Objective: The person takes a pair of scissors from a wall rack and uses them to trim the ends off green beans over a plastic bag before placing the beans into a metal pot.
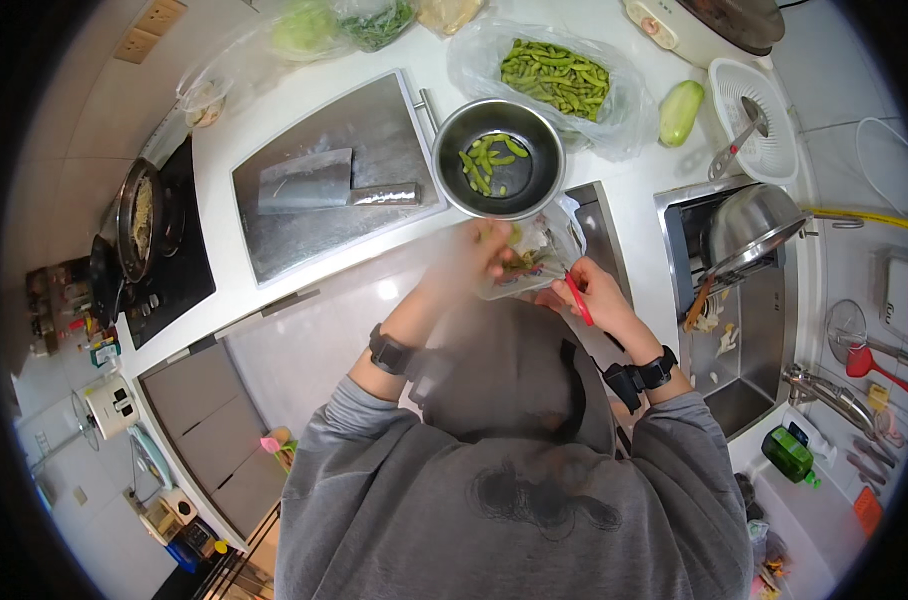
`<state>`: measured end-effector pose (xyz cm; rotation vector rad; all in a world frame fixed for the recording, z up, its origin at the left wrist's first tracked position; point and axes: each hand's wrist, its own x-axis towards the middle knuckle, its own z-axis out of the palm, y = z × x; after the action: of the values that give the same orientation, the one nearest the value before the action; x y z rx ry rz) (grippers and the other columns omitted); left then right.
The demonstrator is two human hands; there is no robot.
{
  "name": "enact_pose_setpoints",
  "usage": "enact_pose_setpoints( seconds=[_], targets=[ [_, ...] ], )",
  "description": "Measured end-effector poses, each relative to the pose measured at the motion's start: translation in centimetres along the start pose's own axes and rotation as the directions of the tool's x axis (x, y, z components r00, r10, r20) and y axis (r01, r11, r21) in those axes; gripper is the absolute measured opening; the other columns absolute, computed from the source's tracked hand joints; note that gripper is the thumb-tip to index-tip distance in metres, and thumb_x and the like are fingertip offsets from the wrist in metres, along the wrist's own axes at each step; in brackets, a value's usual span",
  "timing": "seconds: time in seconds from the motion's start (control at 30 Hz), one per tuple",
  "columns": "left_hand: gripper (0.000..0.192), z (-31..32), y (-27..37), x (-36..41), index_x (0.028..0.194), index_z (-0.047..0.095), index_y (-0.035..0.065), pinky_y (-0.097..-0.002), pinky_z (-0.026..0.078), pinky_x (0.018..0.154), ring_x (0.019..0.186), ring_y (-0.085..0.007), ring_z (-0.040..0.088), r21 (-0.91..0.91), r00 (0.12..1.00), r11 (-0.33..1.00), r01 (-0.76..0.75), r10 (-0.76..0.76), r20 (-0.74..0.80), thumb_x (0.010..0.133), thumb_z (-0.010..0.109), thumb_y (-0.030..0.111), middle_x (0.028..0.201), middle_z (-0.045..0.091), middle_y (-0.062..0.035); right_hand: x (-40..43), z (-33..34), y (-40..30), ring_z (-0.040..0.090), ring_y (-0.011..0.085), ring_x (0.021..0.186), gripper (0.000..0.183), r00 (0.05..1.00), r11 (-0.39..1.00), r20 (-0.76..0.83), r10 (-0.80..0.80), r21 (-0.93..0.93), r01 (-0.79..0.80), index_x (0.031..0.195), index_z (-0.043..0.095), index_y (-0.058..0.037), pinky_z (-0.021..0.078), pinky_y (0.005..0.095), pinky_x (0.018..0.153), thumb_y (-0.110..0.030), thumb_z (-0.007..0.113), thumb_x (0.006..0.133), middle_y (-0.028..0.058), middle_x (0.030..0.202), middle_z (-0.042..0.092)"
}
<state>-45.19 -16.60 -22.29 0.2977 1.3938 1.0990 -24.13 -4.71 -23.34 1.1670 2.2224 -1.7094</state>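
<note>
My right hand (596,291) is closed around the red handles of a pair of scissors (580,298). Level with it on the left, my left hand (490,251) seems to hold a green pod, though blur hides its grip. Both hands are over or beside a clear plastic bag (532,277) with scraps inside, just below the counter edge. Directly beyond them stands a steel bowl (499,204) with several edamame pods (485,159) in it. Behind the bowl, an open plastic bag (472,56) holds a heap of edamame pods (555,79).
Left of the bowl, a cleaver (307,184) lies on a cutting board (334,120). A frying pan (140,217) is on the cooktop at far left. A green gourd (680,112) and white basket (780,154) stand right, near the sink (739,360) with a tilted steel bowl (754,225).
</note>
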Motion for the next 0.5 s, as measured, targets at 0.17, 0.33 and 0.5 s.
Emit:
enact_pose_setpoints(
  seconds=[0.17,0.33,0.5],
  targets=[
    [0.037,1.3,4.4,1.1,0.125,0.040,-0.0028,-0.0175,0.050,0.068,0.093,-0.0137,0.059,-0.377,0.935,0.863,-0.336,0.257,-0.246,0.096,0.042,0.021,0.109,0.056,-0.0115,0.1,-0.3,-0.8,0.058,0.0147,0.055,0.038,0.997,1.000,0.073,0.008,0.028,-0.010,0.083,0.050,0.0014,0.0457,0.0278,0.052,-0.033,0.067,0.080,0.0107,0.065,0.059],
    [0.035,-0.1,2.9,1.5,0.124,0.040,-0.0042,-0.0163,0.042,0.054,0.076,-0.0108,0.053,-0.279,0.959,0.933,-0.228,0.166,-0.228,0.096,0.041,0.017,0.102,0.056,-0.0096,0.0,-0.1,-1.4,0.057,0.0150,0.055,0.038,0.996,0.997,0.094,0.001,0.077,-0.008,0.083,0.048,0.0011,0.0452,0.0282,0.052,-0.032,0.067,0.080,0.0100,0.064,0.058],
    [0.021,0.4,2.4,-0.7,0.107,0.048,-0.0006,-0.0182,0.034,0.049,0.066,-0.0085,0.042,-0.487,0.999,0.873,-0.034,0.023,-0.029,0.093,0.041,0.014,0.095,0.055,-0.0071,-0.3,-0.1,-0.6,0.055,0.0148,0.055,0.037,0.996,0.990,0.090,-0.027,0.138,0.014,0.084,0.048,0.0002,0.0443,0.0284,0.053,-0.030,0.068,0.079,0.0094,0.063,0.056]
  ],
)
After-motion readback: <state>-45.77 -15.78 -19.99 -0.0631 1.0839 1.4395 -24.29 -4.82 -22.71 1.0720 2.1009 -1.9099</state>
